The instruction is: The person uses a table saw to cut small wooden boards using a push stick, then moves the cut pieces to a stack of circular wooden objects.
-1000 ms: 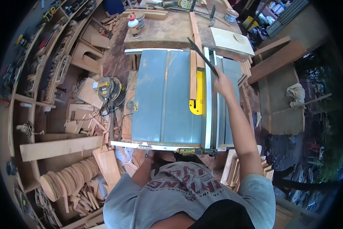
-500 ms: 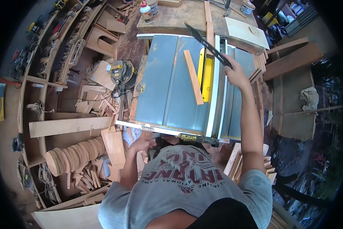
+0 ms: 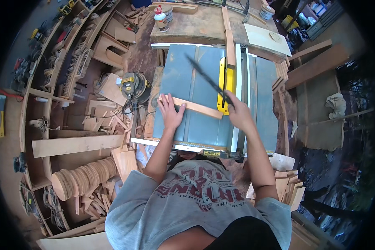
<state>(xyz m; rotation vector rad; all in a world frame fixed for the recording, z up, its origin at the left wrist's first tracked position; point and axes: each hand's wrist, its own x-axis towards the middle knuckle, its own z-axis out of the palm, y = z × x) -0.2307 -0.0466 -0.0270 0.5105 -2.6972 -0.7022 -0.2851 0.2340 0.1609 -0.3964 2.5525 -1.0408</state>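
A blue-grey table saw [image 3: 178, 75] has a yellow insert plate [image 3: 230, 73] beside its pale fence [image 3: 238, 56]. A short wooden strip [image 3: 200, 108] lies diagonally across the top, and my left hand [image 3: 171, 112] grips its left end, fingers spread over it. My right hand [image 3: 239, 113] is closed round a long black push stick [image 3: 204, 75], angled up and leftward above the insert. A second, narrow board [image 3: 230, 46] runs along the fence toward the back bench.
Behind stands a bench [image 3: 195, 31] with a glue bottle [image 3: 161, 21] and tubs. At left are a black-yellow machine [image 3: 133, 87], offcuts [image 3: 108, 121], stacked wooden rounds [image 3: 81, 177] and cluttered shelving [image 3: 45, 104]. Boards [image 3: 316, 68] lean on the right.
My left hand has come up onto the saw top and taken hold of the loose strip, now turned more crosswise. My right hand has moved down and left, toward me, with the push stick.
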